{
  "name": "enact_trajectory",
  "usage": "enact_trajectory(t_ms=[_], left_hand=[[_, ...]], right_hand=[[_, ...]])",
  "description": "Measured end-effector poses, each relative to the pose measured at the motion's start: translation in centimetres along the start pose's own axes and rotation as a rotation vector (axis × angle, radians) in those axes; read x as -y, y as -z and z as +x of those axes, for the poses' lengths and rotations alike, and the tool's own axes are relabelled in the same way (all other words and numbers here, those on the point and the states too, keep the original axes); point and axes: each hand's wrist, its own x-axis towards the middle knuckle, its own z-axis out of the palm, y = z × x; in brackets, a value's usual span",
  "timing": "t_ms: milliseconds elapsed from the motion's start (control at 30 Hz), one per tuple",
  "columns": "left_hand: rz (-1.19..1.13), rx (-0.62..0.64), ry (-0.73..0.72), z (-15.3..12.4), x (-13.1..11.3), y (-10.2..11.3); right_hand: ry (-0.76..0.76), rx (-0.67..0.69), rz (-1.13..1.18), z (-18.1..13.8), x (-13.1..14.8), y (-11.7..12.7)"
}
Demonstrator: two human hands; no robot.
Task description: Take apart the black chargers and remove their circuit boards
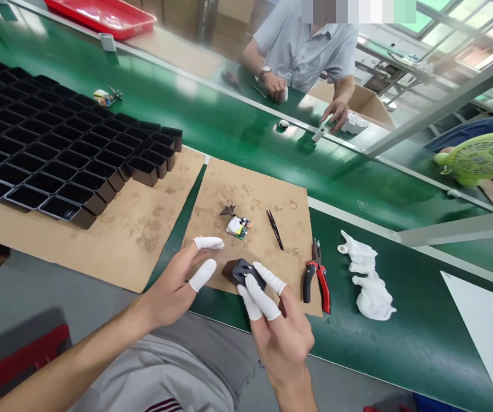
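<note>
Fingers of my right hand point(283, 326), in white finger cots, are closed on a black plug adapter case point(233, 271), with its pin face turned up. My left hand point(171, 286) is just left of the case, apart from it, with thumb and fingers spread and nothing between them. Beyond the case, a small circuit board point(240, 228) with a white block lies on the cardboard sheet point(212, 194), beside a dark plug piece point(228, 210). Black tweezers point(275, 230) lie to the right of the board. Red-and-black pliers point(316, 277) rest at the sheet's right edge.
Many open black cases point(58, 154) stand in rows at the left. White cloth pieces point(373, 294) lie right of the pliers. A green conveyor belt point(212, 126) runs behind, with another circuit board point(104, 97) on it. Across it, a person point(310, 57) works at the far bench.
</note>
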Motion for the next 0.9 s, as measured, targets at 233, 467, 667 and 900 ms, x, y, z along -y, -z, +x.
enact_trajectory(t_ms=[233, 467, 667, 900], left_hand=[[0.017, -0.073, 0.024, -0.1, 0.3, 0.0], [0.072, -0.089, 0.019, -0.2, 0.2, 0.1], [0.064, -0.097, 0.011, -0.2, 0.2, 0.0], [0.139, -0.031, -0.027, -0.8, 0.6, 0.3]], right_hand=[[-0.194, 0.079, 0.112, 0.5, 0.0, -0.7], [-0.799, -0.349, 0.594, 1.1, 1.5, -2.2], [-1.117, -0.45, 1.036, 1.0, 4.3, -4.3], [-1.138, -0.409, 1.03, 1.5, 3.8, -4.2]])
